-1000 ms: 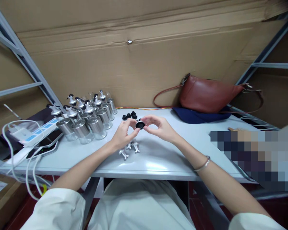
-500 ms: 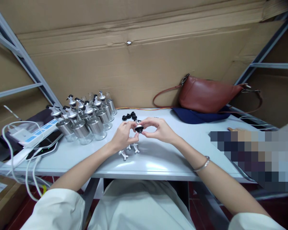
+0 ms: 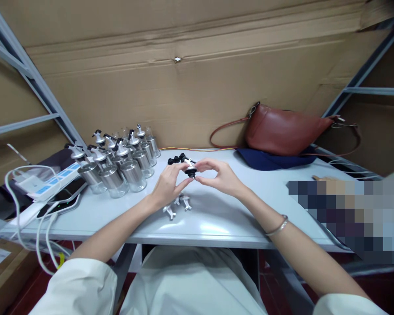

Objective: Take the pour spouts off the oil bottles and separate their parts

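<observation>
Between my hands, above the middle of the table, is a pourer spout (image 3: 191,169) with a silver body and a black ribbed stopper pointing down. My left hand (image 3: 169,180) pinches it from the left with thumb and fingers. From the right, my right hand (image 3: 218,177) grips it with thumb and forefinger. Several black stoppers (image 3: 175,159) lie on the table just beyond my hands. Below my left hand lie a few silver spout pieces (image 3: 170,212). To the left stand several glass bottles with steel sleeves (image 3: 112,177), many topped with pourer spouts.
The grey table (image 3: 243,218) backs onto a cardboard wall (image 3: 184,100). A brown leather bag (image 3: 282,129) rests on a dark blue cloth item (image 3: 269,159) at the back right. Far left are a power strip (image 3: 57,180), phones (image 3: 62,199) and white cables. A blurred patch covers the right side.
The pourer spout has tilted more upright, showing its silver top more. My left fingers have shifted slightly around it; both hands stay in nearly the same place.
</observation>
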`<state>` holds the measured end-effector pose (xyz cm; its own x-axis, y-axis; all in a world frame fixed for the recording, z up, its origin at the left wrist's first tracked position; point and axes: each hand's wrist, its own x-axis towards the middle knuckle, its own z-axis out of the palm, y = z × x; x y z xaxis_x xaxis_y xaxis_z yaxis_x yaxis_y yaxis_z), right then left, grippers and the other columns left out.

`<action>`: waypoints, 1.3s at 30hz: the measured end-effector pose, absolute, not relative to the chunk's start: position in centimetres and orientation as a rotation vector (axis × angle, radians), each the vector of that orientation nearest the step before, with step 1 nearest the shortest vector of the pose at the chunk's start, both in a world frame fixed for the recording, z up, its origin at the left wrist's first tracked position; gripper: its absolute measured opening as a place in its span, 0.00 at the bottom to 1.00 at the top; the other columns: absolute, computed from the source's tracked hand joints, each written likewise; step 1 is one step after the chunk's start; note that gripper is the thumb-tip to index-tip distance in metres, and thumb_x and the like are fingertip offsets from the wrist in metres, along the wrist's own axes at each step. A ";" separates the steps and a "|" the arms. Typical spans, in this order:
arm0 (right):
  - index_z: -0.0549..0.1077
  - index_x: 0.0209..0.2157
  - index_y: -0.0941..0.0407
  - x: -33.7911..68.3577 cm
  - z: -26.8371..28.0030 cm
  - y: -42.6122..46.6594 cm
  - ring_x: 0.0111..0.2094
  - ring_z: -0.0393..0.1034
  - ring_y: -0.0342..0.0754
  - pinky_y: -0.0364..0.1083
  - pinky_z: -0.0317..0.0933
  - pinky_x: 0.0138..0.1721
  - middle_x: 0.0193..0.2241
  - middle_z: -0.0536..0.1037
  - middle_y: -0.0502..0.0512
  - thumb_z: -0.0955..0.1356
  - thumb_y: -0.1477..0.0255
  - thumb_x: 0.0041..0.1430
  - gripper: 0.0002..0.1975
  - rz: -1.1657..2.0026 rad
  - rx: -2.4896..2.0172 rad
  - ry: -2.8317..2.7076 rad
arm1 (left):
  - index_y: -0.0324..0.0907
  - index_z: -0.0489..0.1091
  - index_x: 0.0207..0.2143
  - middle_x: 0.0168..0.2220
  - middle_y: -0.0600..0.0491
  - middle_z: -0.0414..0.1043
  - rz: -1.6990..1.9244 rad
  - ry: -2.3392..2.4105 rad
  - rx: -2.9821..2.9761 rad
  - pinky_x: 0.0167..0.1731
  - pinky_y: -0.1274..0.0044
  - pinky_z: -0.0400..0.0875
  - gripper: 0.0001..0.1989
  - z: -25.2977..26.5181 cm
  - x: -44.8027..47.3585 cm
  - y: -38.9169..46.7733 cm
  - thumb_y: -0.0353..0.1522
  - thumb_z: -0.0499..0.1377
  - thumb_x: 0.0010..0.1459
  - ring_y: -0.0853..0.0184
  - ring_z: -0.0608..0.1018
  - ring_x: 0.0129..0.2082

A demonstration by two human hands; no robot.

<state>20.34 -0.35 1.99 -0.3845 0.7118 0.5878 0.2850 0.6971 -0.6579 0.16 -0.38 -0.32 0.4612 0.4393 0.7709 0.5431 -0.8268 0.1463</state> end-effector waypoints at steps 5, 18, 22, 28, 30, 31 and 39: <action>0.72 0.37 0.56 20.4 1.9 -0.4 0.26 0.73 0.44 0.44 0.68 0.32 0.28 0.78 0.52 0.66 0.70 0.53 0.08 0.424 -0.786 -2.012 | 0.41 0.56 0.56 0.45 0.46 0.68 -1.217 -0.978 -2.623 0.44 0.71 0.66 0.18 -0.1 0.1 -0.3 0.35 0.48 0.64 0.64 0.72 0.44; 0.73 0.38 0.55 20.3 1.9 -0.3 0.29 0.74 0.45 0.43 0.67 0.31 0.34 0.80 0.54 0.69 0.66 0.55 0.10 0.463 -0.746 -2.062 | 0.42 0.55 0.49 0.37 0.50 0.69 -1.258 -0.846 -2.556 0.39 0.72 0.68 0.14 -0.3 0.1 -0.2 0.35 0.52 0.62 0.66 0.73 0.37; 0.73 0.35 0.56 20.5 1.9 -0.3 0.28 0.73 0.45 0.41 0.64 0.26 0.30 0.79 0.54 0.68 0.64 0.56 0.10 0.471 -0.759 -2.084 | 0.42 0.54 0.48 0.37 0.51 0.68 -1.283 -0.803 -2.565 0.38 0.72 0.69 0.13 -0.5 0.1 -0.1 0.35 0.52 0.63 0.66 0.74 0.37; 0.72 0.34 0.57 20.5 1.9 -0.3 0.27 0.72 0.45 0.38 0.60 0.20 0.27 0.78 0.54 0.68 0.64 0.57 0.10 0.477 -0.744 -2.080 | 0.42 0.53 0.47 0.36 0.50 0.67 -1.329 -0.688 -2.546 0.36 0.73 0.71 0.13 -0.8 0.0 0.3 0.35 0.51 0.63 0.67 0.74 0.36; 0.72 0.33 0.57 20.5 1.9 -0.3 0.26 0.72 0.45 0.38 0.59 0.19 0.26 0.78 0.54 0.68 0.64 0.57 0.10 0.484 -0.749 -2.085 | 0.42 0.52 0.48 0.37 0.50 0.67 -1.332 -0.675 -2.552 0.37 0.73 0.71 0.13 -0.8 0.0 0.4 0.34 0.51 0.63 0.67 0.74 0.37; 0.71 0.33 0.57 20.4 1.9 -0.3 0.26 0.72 0.44 0.39 0.61 0.20 0.26 0.78 0.54 0.68 0.65 0.56 0.09 0.480 -0.753 -2.084 | 0.43 0.52 0.48 0.37 0.50 0.67 -1.329 -0.678 -2.558 0.38 0.72 0.71 0.13 -0.8 0.0 0.4 0.34 0.52 0.63 0.66 0.74 0.37; 0.68 0.48 0.53 20.0 1.0 0.2 0.42 0.72 0.47 0.47 0.67 0.41 0.45 0.76 0.55 0.67 0.71 0.56 0.16 0.453 -0.629 -2.193 | 0.43 0.53 0.50 0.37 0.50 0.71 -1.216 -0.763 -2.591 0.39 0.71 0.69 0.16 -0.5 0.1 0.3 0.33 0.53 0.62 0.65 0.75 0.38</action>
<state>20.02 0.24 1.02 -0.5620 0.5717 0.5977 0.2877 0.8127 -0.5067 0.08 0.30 -0.48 0.5340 0.3739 0.7584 0.5207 -0.8521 0.0535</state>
